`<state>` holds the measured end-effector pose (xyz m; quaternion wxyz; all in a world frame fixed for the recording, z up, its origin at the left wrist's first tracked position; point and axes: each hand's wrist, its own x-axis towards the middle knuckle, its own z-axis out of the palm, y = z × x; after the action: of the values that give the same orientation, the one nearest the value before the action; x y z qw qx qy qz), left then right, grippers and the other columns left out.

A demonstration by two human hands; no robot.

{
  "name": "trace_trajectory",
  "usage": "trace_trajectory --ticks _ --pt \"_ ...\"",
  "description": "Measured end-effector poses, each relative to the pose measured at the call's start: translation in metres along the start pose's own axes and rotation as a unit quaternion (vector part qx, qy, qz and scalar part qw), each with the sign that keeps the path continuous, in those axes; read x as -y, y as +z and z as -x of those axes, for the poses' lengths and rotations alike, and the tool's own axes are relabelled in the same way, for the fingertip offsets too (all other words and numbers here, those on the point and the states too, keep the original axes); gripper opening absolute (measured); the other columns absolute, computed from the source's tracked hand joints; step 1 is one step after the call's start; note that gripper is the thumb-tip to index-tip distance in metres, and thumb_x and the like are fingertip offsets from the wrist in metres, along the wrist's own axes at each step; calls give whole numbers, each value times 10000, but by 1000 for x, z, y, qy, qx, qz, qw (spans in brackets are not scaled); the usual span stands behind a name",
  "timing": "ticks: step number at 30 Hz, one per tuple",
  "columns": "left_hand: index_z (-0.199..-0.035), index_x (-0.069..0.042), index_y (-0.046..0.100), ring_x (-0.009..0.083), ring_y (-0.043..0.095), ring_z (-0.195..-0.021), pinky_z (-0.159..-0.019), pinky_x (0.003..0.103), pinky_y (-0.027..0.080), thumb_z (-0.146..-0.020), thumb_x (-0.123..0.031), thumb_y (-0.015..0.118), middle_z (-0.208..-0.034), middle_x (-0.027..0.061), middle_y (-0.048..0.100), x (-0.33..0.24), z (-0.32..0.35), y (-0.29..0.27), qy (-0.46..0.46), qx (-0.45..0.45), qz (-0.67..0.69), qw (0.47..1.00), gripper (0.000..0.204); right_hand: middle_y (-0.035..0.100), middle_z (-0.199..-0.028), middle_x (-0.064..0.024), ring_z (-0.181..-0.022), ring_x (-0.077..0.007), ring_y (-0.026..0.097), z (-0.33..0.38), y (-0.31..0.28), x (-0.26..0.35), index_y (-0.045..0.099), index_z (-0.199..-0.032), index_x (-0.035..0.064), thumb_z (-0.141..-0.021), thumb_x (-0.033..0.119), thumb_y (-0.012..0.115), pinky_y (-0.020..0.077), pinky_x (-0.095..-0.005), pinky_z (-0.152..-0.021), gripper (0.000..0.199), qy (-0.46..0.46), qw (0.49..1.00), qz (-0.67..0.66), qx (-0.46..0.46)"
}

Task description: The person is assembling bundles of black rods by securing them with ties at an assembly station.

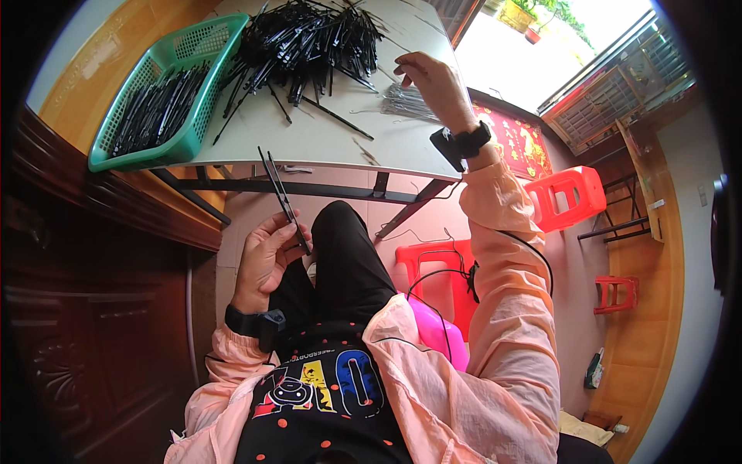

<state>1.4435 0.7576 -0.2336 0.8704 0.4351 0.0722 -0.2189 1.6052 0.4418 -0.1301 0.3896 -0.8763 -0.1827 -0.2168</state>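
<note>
My left hand [267,259] is closed around the lower end of a pair of slim black strips [279,185], held upright above my lap. Toward their tips the strips part into a narrow V. On the right, my right hand [437,87] reaches over the table with bent fingers spread a little apart, and nothing shows in them. Just below its fingers lies a bundle of thin silvery wires [407,102]. A large tangled pile of similar black strips [301,50] covers the far part of the white table [309,143]. More black strips [158,112] fill a green basket.
The green basket [116,161] stands at the table's left edge. Red plastic stools [568,197] are to the right, one close beside my leg. A pink rounded object [440,336] sits by my right side. Dark carved wooden furniture [100,325] is at my left. A black cable hangs along my right arm.
</note>
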Motion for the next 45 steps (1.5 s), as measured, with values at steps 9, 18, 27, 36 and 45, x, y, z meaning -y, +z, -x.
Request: trace_trajectory --ticks 9,18,27,36,45 --pt "-1087 -12 575 195 651 -804 -713 316 569 -885 -39 537 -872 112 641 2 1 3 -1 3 3 1000 207 682 -835 -58 -661 -87 592 -15 -11 -11 617 -990 -41 -885 98 536 469 -215 -627 192 61 995 -64 -37" --pt "-1090 -10 570 197 649 -806 -716 315 568 -888 -38 533 -878 113 637 5 2 -2 -1 3 8 1000 208 682 -855 -80 -688 -94 599 4 -17 -25 607 -1017 -42 -886 91 532 474 -211 -653 201 64 997 -29 18" --pt "-1095 -22 562 189 647 -825 -725 304 554 -890 -57 536 -894 105 636 3 6 1 5 -10 -18 1000 210 663 -896 -101 -796 -115 598 5 -19 37 581 -1025 -52 -896 54 500 466 -244 -744 186 -40 964 -255 -69" --pt "-1099 -47 562 169 650 -853 -736 277 533 -893 -93 551 -955 98 651 -13 9 -5 15 1 -22 1000 211 559 -791 -37 -701 -75 524 131 70 112 612 -996 -29 -868 -4 526 444 -205 -634 156 86 933 -303 173" --pt "-1114 -32 551 203 651 -919 -754 308 560 -888 -73 551 -984 131 650 -24 22 8 -6 -11 -29 1000 229 580 -723 20 -634 -31 501 183 109 114 665 -932 7 -841 51 629 409 -170 -585 108 259 884 -350 168"
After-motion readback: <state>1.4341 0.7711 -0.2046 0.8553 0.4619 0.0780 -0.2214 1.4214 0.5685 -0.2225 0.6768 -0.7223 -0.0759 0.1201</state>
